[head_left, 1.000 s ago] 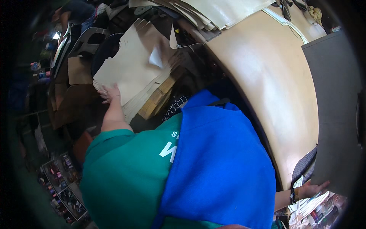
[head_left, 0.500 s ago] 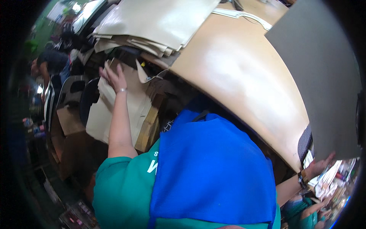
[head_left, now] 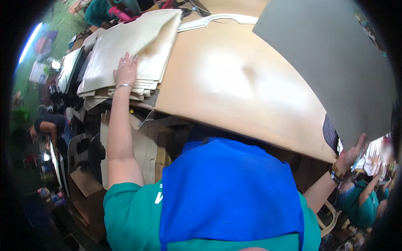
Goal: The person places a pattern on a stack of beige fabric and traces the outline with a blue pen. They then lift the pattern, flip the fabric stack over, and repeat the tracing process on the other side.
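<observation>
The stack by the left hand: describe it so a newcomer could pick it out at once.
Find the wide tan tabletop. At its left end, a cream stack of large, unevenly piled sheets lies under the left hand. Its glossy, buckled top sheet sets it apart from the duller, lower stack nearer the person, which the left forearm partly hides.

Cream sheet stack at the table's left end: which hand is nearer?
Left. The left hand is over the cream sheet stack; the right hand is far rightward, at the grey board.
</observation>
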{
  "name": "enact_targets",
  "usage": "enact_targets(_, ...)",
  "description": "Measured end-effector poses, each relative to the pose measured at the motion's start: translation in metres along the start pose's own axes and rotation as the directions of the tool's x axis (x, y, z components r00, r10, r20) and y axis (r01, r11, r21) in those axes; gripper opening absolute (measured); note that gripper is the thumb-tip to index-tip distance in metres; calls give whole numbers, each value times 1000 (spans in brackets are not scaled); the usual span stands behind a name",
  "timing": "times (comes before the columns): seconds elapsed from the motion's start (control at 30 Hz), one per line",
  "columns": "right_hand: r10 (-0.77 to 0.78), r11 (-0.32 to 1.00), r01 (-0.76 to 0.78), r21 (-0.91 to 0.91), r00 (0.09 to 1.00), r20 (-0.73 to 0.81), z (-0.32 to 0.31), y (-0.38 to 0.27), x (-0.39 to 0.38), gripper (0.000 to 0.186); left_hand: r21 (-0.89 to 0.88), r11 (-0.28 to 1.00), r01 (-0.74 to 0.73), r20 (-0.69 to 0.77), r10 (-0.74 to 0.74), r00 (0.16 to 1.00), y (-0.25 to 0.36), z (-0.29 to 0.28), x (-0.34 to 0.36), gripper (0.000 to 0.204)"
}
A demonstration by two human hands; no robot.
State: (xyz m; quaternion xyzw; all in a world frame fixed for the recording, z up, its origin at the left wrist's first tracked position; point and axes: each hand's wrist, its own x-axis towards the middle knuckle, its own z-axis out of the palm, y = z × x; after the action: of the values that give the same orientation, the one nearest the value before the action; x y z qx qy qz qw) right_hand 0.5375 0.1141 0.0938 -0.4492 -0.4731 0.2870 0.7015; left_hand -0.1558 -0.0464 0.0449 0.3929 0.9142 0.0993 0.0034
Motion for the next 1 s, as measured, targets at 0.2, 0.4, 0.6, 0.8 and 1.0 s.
enact_targets(0.2,-49,996,57,69,993,-111,1,0,7,41,-418,789,-450,232,572,787,116,-3,-68,62)
enact_targets(0.4,50,994,-26,111,975,-218,-12,11,14,35,83,708,-701,299,654,695,139,63,-91,94)
enact_targets(0.6,118,984,-107,142,990,-74,-24,22,14,33,-16,670,-742,238,723,648,193,76,-104,95)
enact_targets(0.8,346,910,-377,174,920,186,2,24,-9,34,-906,416,-80,197,582,789,207,83,-104,73)
enact_targets(1.0,588,809,-533,-250,733,342,19,43,-61,36,-921,43,387,374,380,846,159,48,-65,66)
